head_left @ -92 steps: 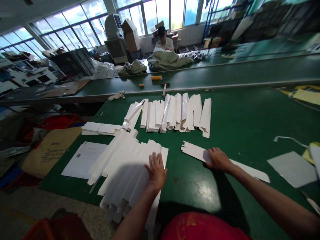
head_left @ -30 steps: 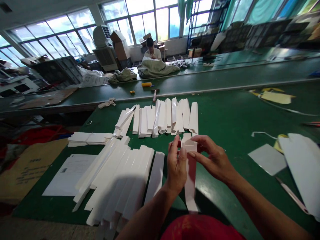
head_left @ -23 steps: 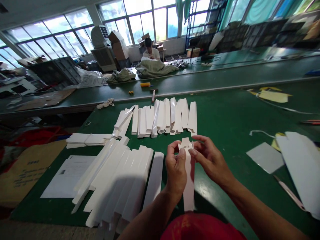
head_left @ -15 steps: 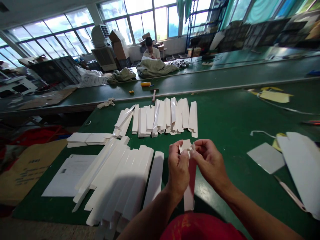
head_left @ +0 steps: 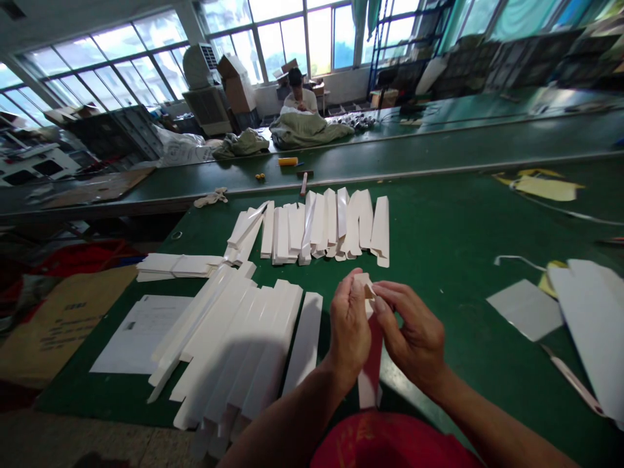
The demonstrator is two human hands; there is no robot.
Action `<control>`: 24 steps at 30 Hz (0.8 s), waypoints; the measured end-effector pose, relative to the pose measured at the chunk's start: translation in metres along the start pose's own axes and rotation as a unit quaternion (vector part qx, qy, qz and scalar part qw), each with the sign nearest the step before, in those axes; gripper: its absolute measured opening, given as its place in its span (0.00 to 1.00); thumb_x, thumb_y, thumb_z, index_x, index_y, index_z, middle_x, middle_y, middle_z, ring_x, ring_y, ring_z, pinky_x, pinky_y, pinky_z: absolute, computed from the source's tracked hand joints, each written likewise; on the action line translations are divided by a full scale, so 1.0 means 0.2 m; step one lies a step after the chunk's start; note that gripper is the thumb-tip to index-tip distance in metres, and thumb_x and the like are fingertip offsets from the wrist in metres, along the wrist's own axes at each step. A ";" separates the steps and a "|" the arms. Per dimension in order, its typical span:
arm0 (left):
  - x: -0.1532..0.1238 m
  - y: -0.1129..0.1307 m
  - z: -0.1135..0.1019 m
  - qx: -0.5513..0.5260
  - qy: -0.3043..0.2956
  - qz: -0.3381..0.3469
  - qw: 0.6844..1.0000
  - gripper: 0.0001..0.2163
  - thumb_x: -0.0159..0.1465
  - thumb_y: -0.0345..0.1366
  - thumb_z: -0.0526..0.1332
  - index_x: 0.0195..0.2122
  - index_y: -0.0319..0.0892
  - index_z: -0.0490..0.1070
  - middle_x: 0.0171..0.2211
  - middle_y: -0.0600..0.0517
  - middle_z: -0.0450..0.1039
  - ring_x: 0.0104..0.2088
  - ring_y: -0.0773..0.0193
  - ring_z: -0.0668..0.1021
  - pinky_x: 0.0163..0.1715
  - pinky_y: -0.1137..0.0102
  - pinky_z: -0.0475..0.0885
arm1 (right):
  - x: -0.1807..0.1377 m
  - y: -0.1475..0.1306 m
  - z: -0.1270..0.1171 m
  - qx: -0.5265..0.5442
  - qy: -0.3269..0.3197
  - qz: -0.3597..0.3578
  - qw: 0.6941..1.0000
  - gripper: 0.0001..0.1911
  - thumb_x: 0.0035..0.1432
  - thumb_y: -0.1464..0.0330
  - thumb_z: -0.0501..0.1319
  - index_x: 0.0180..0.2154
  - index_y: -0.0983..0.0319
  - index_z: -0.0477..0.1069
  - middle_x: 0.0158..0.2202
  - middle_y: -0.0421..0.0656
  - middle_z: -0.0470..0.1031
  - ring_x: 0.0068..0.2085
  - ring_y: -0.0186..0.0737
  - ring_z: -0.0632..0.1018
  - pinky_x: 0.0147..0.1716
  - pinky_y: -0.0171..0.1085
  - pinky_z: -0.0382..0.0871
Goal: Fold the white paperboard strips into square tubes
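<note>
Head view: green tabletop point(head_left: 463, 247), smooth and slightly reflective, with a bright light patch to the right of white carton point(head_left: 373, 351). Carton position: between both hands, directly in front of red garment point(head_left: 390, 442). Grip of left hand point(head_left: 350, 325): narrow, holding the carton's upper end. Grip of right hand point(head_left: 414, 328): narrow, fingertips pinching the same end near its flaps. To the left: single white strip point(head_left: 303, 344), just beside layered stack point(head_left: 244, 344), partly in shadow; then printed sheet point(head_left: 131, 335) and banded bundle point(head_left: 178, 265). Farther back: row of cartons point(head_left: 319, 224), roughly side by side. To the right: grey sheet point(head_left: 526, 309) and slim pink-handled tool point(head_left: 575, 382). Beyond: second tabletop point(head_left: 439, 153) with yellow roll point(head_left: 287, 161) and heaped grey-green cloth point(head_left: 312, 130). Behind the cloth: co-worker point(head_left: 298, 99), below bright windows point(head_left: 322, 39).
</note>
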State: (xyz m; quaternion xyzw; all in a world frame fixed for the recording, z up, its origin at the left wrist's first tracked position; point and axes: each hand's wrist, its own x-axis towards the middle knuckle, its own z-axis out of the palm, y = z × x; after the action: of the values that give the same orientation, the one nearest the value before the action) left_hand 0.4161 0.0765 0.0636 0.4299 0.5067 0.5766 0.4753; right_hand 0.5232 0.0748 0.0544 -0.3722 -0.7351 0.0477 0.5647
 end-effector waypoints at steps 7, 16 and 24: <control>-0.01 -0.05 -0.04 -0.223 -0.088 -0.079 0.967 0.25 0.63 0.42 0.55 0.60 0.39 0.67 0.47 0.47 0.77 0.49 0.55 0.77 0.52 0.64 0.69 | 0.08 0.02 -0.07 0.093 -0.085 0.115 0.985 0.07 0.62 0.72 0.57 0.33 0.61 0.72 0.34 0.43 0.71 0.37 0.40 0.73 0.34 0.38 0.67; 0.03 0.03 0.03 -0.178 0.045 -0.146 0.972 0.09 0.48 0.30 0.57 0.32 0.40 0.67 0.24 0.57 0.64 0.24 0.70 0.68 0.27 0.75 0.63 | 0.18 0.02 -0.06 0.282 -0.195 0.347 0.873 0.04 0.51 0.71 0.61 0.32 0.60 0.70 0.27 0.36 0.66 0.27 0.33 0.67 0.26 0.33 0.60; -0.10 -0.09 -0.03 0.029 0.039 0.035 0.998 0.22 0.64 0.43 0.59 0.56 0.39 0.63 0.46 0.43 0.75 0.42 0.60 0.79 0.41 0.68 0.74 | 0.13 0.08 -0.11 0.158 -0.199 0.153 0.955 0.11 0.63 0.66 0.59 0.31 0.61 0.77 0.33 0.44 0.70 0.35 0.39 0.73 0.32 0.37 0.67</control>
State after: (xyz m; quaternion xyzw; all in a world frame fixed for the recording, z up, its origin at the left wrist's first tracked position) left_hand 0.4160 0.0555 0.0438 0.4385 0.5258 0.5944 0.4219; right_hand 0.5471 0.0941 0.0756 -0.3690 -0.7501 0.3216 0.4447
